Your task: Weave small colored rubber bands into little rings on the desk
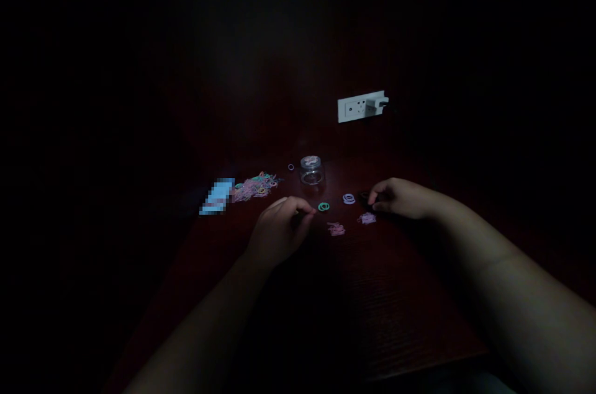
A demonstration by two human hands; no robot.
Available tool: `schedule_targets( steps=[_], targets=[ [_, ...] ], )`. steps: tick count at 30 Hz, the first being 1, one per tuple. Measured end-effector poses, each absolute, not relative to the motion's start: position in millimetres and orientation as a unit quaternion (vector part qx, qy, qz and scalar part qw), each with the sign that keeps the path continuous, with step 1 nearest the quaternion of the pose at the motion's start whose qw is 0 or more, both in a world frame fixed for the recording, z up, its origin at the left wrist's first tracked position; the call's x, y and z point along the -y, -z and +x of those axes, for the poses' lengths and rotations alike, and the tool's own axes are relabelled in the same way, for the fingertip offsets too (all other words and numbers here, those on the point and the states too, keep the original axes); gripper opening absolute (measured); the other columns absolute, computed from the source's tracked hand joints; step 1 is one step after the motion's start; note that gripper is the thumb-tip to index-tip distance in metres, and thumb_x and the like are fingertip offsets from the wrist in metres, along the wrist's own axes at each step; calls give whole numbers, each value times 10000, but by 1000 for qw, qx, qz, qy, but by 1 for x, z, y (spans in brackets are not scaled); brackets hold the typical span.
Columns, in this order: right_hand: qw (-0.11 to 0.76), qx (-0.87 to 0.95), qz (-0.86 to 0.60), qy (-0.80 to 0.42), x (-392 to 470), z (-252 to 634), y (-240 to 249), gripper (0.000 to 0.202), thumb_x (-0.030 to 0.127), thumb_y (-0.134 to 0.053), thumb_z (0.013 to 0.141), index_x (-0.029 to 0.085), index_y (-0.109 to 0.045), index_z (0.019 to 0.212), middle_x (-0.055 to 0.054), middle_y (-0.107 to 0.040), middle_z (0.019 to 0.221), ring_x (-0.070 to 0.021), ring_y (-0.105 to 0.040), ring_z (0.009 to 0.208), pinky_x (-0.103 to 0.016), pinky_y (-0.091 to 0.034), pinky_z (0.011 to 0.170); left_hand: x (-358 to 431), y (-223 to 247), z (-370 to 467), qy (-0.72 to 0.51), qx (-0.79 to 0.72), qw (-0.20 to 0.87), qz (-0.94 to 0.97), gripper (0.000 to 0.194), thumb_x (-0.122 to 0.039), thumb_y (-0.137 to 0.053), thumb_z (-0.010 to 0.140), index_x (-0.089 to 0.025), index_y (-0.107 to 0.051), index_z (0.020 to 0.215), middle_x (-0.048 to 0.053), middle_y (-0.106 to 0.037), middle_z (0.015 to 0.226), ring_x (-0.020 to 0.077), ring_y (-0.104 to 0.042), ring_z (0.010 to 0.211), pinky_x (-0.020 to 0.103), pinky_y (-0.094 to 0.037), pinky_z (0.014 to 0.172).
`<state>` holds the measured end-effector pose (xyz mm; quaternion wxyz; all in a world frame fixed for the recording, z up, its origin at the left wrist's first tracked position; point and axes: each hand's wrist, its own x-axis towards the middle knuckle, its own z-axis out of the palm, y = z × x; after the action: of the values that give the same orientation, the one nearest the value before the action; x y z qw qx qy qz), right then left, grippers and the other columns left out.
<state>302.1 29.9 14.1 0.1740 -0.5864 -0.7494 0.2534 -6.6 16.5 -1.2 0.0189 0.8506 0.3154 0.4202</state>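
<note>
Small elastic hair bands lie sorted on a dark red wooden table. My left hand point(285, 225) is pinched, thumb against forefinger, just left of some green bands point(323, 206); anything between the fingertips is too small to name. My right hand point(398, 198) rests at the right with curled fingers and its tips close together, beside the purple bands point(349, 198) and above a lilac pile point(367, 218). What its fingers hold, if anything, is lost in shadow. A pink pile point(336, 229) lies between the hands, nearer me. Farther left is a large mixed heap of bands point(256, 187).
A clear lidded jar point(311, 172) stands behind the bands, with a single loose band point(291, 167) to its left. A lit, blurred-out phone-like screen point(217, 197) lies at the left. On the back wall is a socket panel point(356, 107) with a white plug point(376, 102). The surroundings are very dark.
</note>
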Motion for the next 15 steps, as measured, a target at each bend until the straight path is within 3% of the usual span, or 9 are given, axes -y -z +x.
schedule_targets(
  steps=[8, 15],
  targets=[
    [158, 772, -542, -292, -26, 298, -13, 370, 367, -739, 681, 225, -733, 1023, -6, -686, 831, -181, -613, 740, -284, -464, 676, -18, -3, -14, -419, -351, 14, 838, 49, -252, -591, 884, -221, -589, 922, 3, -688, 871, 149, -648, 790, 282, -504, 737],
    [137, 785, -538, -274, -33, 298, -1, 198, 333, -747, 669, 253, -786, 847, -2, -658, 718, -179, -587, 657, -290, -440, 606, -70, 8, -66, -369, -585, 19, 722, 119, -247, -514, 895, -207, -616, 940, 57, -712, 939, 224, -670, 862, 349, -520, 795]
  ],
)
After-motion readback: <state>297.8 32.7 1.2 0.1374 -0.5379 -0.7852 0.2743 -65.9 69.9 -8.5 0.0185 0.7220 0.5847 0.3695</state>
